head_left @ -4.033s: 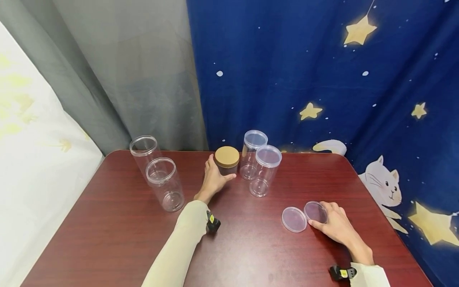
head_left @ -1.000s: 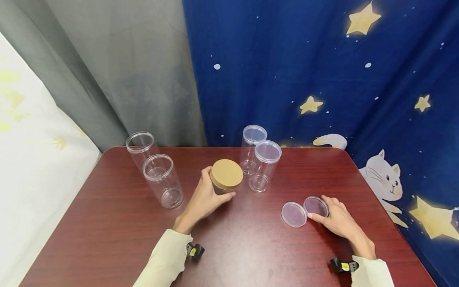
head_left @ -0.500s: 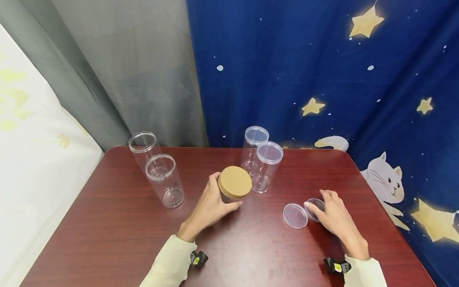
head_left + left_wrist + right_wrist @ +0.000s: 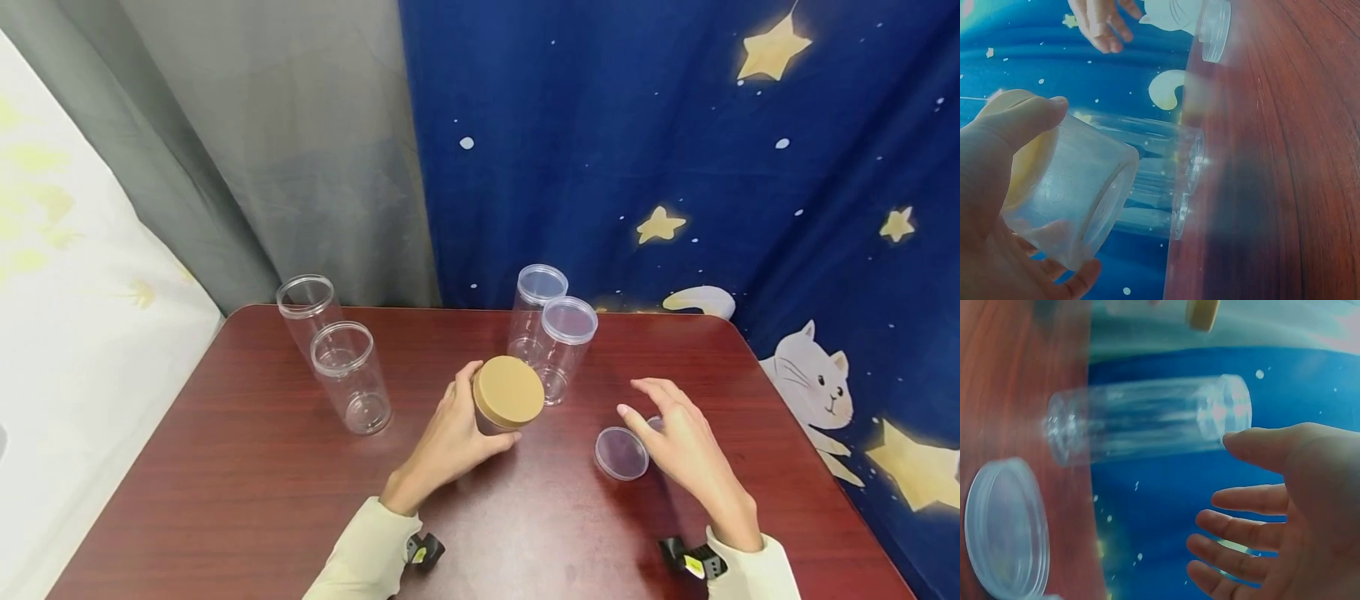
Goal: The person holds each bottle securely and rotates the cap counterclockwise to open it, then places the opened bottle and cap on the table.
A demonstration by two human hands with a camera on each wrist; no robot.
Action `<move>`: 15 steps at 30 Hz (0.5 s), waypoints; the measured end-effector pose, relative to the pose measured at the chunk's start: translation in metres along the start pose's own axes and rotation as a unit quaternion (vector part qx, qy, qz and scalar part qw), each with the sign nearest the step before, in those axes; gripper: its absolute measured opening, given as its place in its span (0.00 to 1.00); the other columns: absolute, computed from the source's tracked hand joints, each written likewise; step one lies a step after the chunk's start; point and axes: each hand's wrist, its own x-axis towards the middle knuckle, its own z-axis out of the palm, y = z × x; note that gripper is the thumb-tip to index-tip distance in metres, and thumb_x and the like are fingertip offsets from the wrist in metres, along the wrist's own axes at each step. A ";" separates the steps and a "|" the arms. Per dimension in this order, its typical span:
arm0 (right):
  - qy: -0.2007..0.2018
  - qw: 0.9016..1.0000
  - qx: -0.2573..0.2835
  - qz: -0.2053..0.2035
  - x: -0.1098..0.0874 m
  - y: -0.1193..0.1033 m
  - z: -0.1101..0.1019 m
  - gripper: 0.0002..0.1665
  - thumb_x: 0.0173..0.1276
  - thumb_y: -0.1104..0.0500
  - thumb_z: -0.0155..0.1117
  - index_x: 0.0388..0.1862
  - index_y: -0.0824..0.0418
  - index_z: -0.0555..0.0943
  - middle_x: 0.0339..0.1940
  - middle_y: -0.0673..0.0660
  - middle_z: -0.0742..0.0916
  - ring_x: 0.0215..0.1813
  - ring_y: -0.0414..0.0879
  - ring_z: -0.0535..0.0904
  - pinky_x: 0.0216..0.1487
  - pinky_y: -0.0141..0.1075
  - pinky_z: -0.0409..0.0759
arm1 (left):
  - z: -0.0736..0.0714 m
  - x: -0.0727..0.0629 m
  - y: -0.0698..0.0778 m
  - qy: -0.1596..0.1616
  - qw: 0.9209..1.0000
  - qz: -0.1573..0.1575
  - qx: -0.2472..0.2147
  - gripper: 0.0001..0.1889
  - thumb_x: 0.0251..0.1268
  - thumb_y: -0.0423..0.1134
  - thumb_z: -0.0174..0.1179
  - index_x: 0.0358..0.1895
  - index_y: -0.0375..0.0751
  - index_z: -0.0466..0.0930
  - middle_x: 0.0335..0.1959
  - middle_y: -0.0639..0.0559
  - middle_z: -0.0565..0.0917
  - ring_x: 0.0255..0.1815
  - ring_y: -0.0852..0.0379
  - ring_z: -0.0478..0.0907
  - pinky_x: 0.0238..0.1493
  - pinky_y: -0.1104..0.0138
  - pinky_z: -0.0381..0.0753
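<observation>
My left hand (image 4: 461,433) grips a short clear jar with a tan lid (image 4: 509,392), raised above the table. In the left wrist view the fingers and thumb wrap the sides of its frosted-looking body (image 4: 1085,181), which is tilted. My right hand (image 4: 686,442) hovers with fingers spread and holds nothing. Below it lie two round clear lids; the left lid (image 4: 622,454) shows fully, and the other lid (image 4: 656,423) is mostly hidden behind the hand. Just beyond the held jar stand two tall clear jars with lids, a front one (image 4: 566,358) and a rear one (image 4: 531,317).
At the left of the reddish-brown table (image 4: 225,467) stand two tall clear jars without lids, a nearer jar (image 4: 351,379) and a farther jar (image 4: 307,310). A grey curtain (image 4: 300,167) and a blue starry curtain (image 4: 555,167) hang behind the back edge.
My left hand has lifted the tan-lidded jar from the back of the table and brought it nearer and rightward. My right hand has let go of a clear lid and risen leftward.
</observation>
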 end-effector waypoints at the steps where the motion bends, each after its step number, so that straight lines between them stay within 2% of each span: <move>1: 0.000 1.000 0.003 -0.002 0.000 -0.003 0.000 0.28 0.69 0.50 0.65 0.62 0.65 0.77 0.61 0.64 0.79 0.60 0.60 0.77 0.59 0.58 0.72 | 0.000 0.000 0.001 -0.002 1.000 0.004 0.003 0.57 0.38 0.50 0.80 0.73 0.44 0.54 0.63 0.41 0.71 0.62 0.44 0.73 0.61 0.47 0.73; 6: -0.008 1.000 0.010 -0.013 0.001 -0.015 0.000 0.28 0.69 0.50 0.65 0.64 0.62 0.76 0.62 0.61 0.80 0.54 0.56 0.80 0.53 0.53 0.78 | 0.001 -0.003 0.004 -0.004 1.000 0.024 0.013 0.56 0.39 0.49 0.80 0.73 0.41 0.56 0.63 0.43 0.72 0.63 0.46 0.71 0.62 0.48 0.73; 12: -0.013 0.998 0.020 -0.056 0.000 -0.029 0.006 0.33 0.67 0.49 0.68 0.67 0.61 0.73 0.66 0.60 0.76 0.66 0.56 0.73 0.61 0.54 0.72 | 0.004 -0.004 0.007 -0.009 0.998 0.059 0.028 0.53 0.38 0.48 0.80 0.71 0.40 0.60 0.60 0.45 0.75 0.63 0.48 0.70 0.63 0.50 0.71; 15: -0.017 0.997 0.025 -0.074 -0.001 -0.039 0.011 0.38 0.65 0.47 0.70 0.69 0.60 0.71 0.68 0.59 0.74 0.68 0.56 0.71 0.62 0.56 0.72 | 0.007 -0.006 0.008 -0.015 0.997 0.069 0.036 0.53 0.38 0.51 0.80 0.71 0.41 0.60 0.59 0.46 0.75 0.62 0.49 0.70 0.63 0.50 0.71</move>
